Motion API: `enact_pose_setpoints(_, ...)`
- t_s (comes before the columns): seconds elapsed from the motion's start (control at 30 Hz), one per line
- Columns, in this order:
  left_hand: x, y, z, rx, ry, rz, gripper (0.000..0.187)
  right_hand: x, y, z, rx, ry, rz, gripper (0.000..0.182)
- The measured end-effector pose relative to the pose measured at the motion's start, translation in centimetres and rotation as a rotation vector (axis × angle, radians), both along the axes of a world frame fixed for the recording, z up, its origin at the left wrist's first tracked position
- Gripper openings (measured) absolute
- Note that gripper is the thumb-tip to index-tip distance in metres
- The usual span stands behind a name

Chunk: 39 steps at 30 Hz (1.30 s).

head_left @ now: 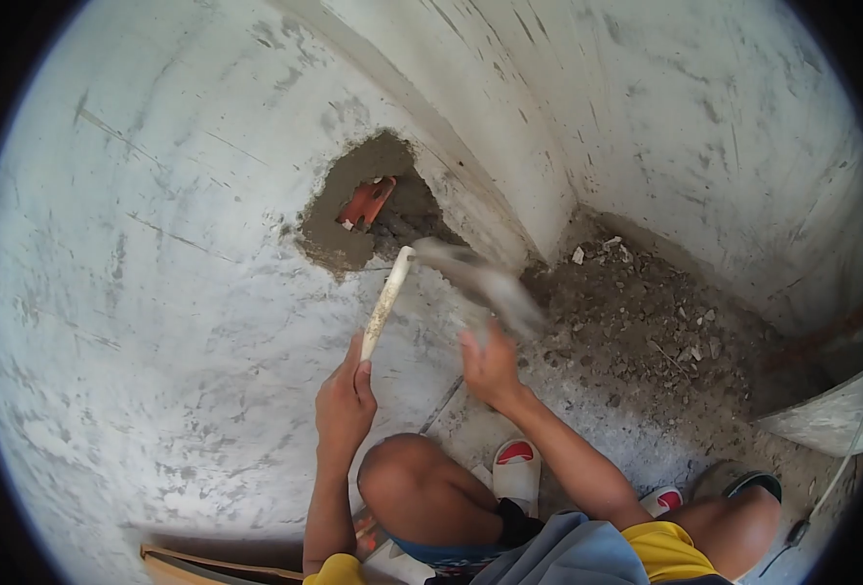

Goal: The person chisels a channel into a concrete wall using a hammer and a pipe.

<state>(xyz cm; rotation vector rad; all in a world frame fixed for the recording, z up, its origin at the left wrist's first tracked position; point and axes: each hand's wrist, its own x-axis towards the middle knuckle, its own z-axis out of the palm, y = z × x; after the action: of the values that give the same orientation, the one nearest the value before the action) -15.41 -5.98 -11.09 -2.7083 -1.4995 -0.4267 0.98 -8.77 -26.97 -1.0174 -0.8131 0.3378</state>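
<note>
White stick (384, 307) in left hand (345, 405)

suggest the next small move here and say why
Perhaps steady the pale stick near the wall hole's lower edge: the left hand grips it, its tip appears there, and the tool by the right hand looks motion-blurred.

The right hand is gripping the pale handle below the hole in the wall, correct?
No, wrong hand: the head view shows the left hand gripping the pale handle below the hole in the wall.
</note>
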Motion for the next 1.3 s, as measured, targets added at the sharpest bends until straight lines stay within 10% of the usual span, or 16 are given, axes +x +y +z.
enact_pose_setpoints(0.07, -0.2, 0.2, -0.1, -0.008, 0.043, 0.051, 0.042, -0.1, -0.2, -1.3, -0.291, -0.186, 0.003, 0.038)
enact_pose_setpoints(0.37, -0.5, 0.3, -0.4, 0.015, 0.044, 0.036, 0.043, -1.2, -0.6, -2.4, 0.133, 0.084, 0.004, 0.039)
enact_pose_setpoints(0.43, -0.5, 0.5, -0.4, 0.027, 0.044, 0.024, 0.043, 0.0, -0.1, -0.4, -0.273, -0.11, 0.015, 0.035)
enact_pose_setpoints(0.77, 0.0, 0.3, -0.5, 0.039, 0.036, 0.005, 0.042, -0.1, -1.3, -0.7, 0.136, 0.257, -0.033, 0.035)
enact_pose_setpoints(0.9, 0.0, 0.5, -0.5, -0.02, 0.055, 0.058, 0.044, 0.1, 0.0, -0.6, 0.033, 0.016, -0.214, 0.031)
enact_pose_setpoints(0.97, -0.2, 1.5, -0.9, 0.029, 0.068, 0.057, 0.043, 1.7, 0.0, -1.7, -0.264, -0.029, 0.086, 0.036)
enact_pose_setpoints(1.3, 0.0, 1.7, -0.8, -0.029, 0.113, 0.114, 0.044, -0.7, 0.4, -1.5, 0.232, 0.32, -0.062, 0.043)
